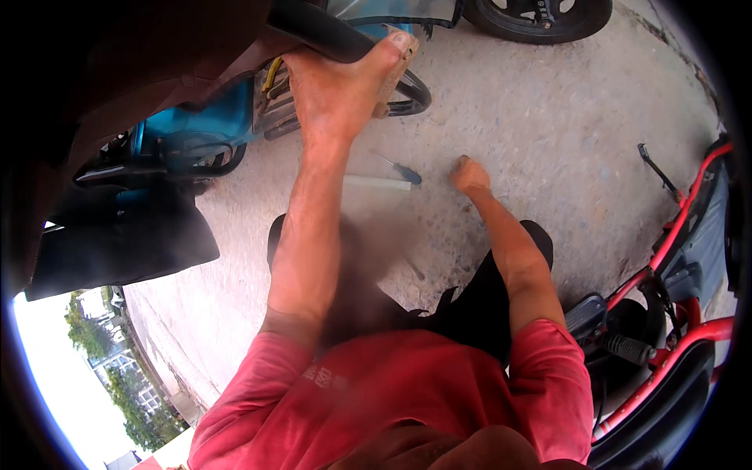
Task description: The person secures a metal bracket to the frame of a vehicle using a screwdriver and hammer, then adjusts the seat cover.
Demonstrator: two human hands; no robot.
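At the upper left, my left hand (337, 90) is wrapped against a black rounded bar (325, 33) on a vehicle. Its thumb stretches along a dirty tan plate (406, 59), and its other fingers are mostly hidden. My right hand (471, 176) is low over the concrete, closed like a fist; whatever it may hold is hidden. Between my forearms, a screwdriver (407, 173) with a dark blue handle lies on the ground. Just below it is a pale flat strip (377, 182). A small thin dark piece (415, 269) lies closer to my knees.
A blue vehicle panel (192, 129) and a black flap (125, 239) stand at the left. A wheel (540, 19) is at the top. On the right is a red-framed motorbike (666, 243) with a black spring shock absorber (630, 348) and a stand (659, 172).
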